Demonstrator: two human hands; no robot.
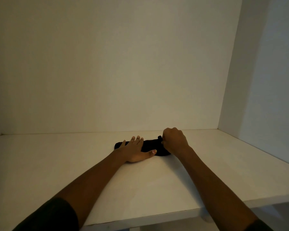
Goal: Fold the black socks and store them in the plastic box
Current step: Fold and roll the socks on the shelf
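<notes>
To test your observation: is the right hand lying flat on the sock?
No, the right hand pinches the sock at its end with curled fingers.

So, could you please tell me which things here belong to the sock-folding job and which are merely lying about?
Part of the job:
- black socks
- left hand, pressing flat on them
- right hand, pinching their right end
(The plastic box is not in view.)

Just there:
- white table
- wall
</notes>
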